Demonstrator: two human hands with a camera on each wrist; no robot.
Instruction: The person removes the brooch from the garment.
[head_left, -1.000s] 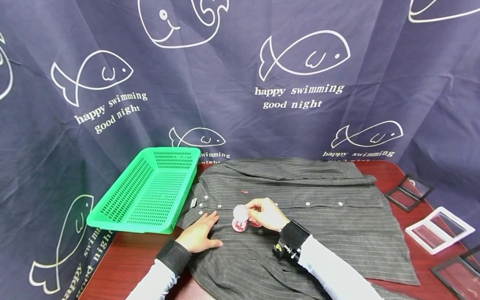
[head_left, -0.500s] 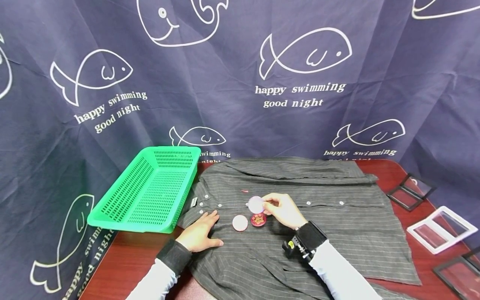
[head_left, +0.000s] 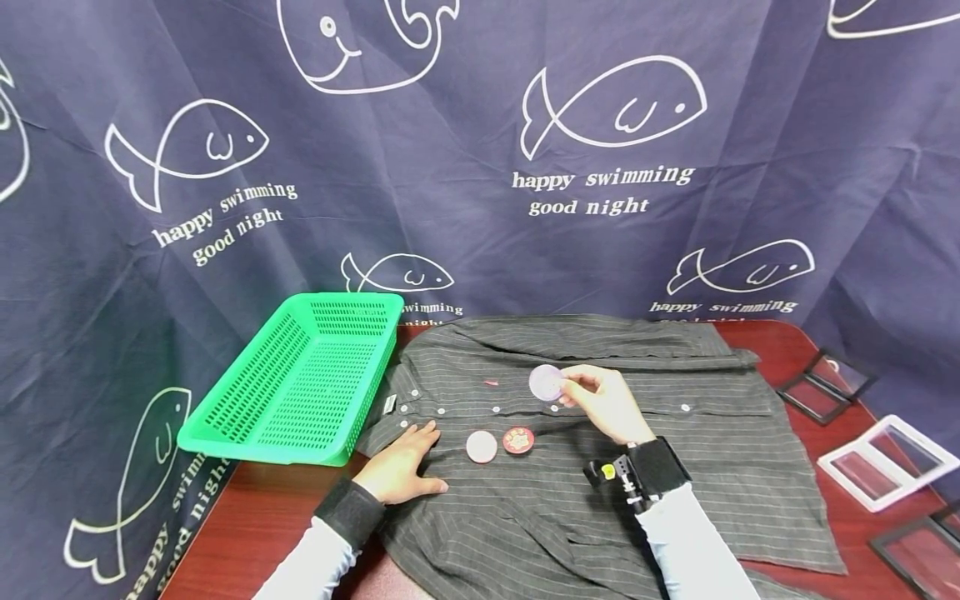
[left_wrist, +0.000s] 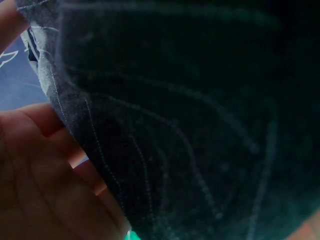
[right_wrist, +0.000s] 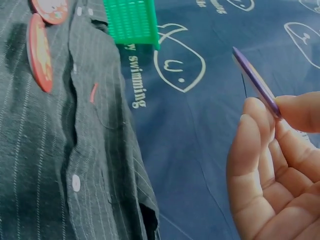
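Purple-edged disc (right_wrist: 255, 81) pinched by the right hand (head_left: 606, 406): rim gripped between thumb and bent fingers (right_wrist: 243, 150), most of the round face projecting past the fingertips. Disc held clear of the fabric, seen almost edge-on from the right wrist. For good handling, the pinch is best limited to the rim and made light, so the face is not smudged and a slip is not caused by squeezing. Some clearance over the white buttons just below the fingers is advised, since an edge could be snagged there.

Striped dark shirt (head_left: 750, 475) spread under both hands. Nearer the body and to the left of the gripping fingers, two more discs are laid on it, just beside each other: a red one with a gold pattern (head_left: 518, 440) and a pale one with a pink rim (head_left: 482, 447), its face washed out by glare. A small red strip (head_left: 491, 383) is seen left of the pinched disc.

Left hand (head_left: 397, 468) rested on the shirt with fingers spread, nothing gripped; cloth steadied that way should be less easily dragged.

Farther out, left of the left fingers, a green basket (head_left: 255, 456) is set on the red worktop (head_left: 262, 508). Well right of the right fingers, a white-framed case (head_left: 870, 477) is noted. Beyond everything, a blue fish-print curtain (head_left: 450, 175) is hung.
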